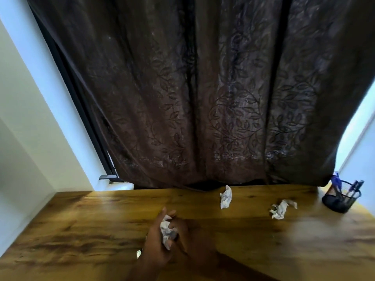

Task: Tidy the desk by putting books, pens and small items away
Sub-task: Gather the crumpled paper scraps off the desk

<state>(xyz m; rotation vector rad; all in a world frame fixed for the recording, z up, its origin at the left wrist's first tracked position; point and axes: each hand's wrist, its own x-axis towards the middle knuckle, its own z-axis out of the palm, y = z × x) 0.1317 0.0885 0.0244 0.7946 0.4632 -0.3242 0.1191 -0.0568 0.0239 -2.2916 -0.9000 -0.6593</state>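
Both hands meet mid-desk: left hand (156,242) and right hand (190,238) have fingers curled round 1 crumpled white paper ball (167,230). 2 more crumpled white paper wads (225,197) (282,208) sit near the wooden desk (81,230) back edge, black mesh pen holder (341,199) at the right corner. Left half looks wide open.

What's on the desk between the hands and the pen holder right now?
In the head view, two crumpled paper scraps: one near the curtain, one closer to the pen holder. The hands already grip a third scrap.
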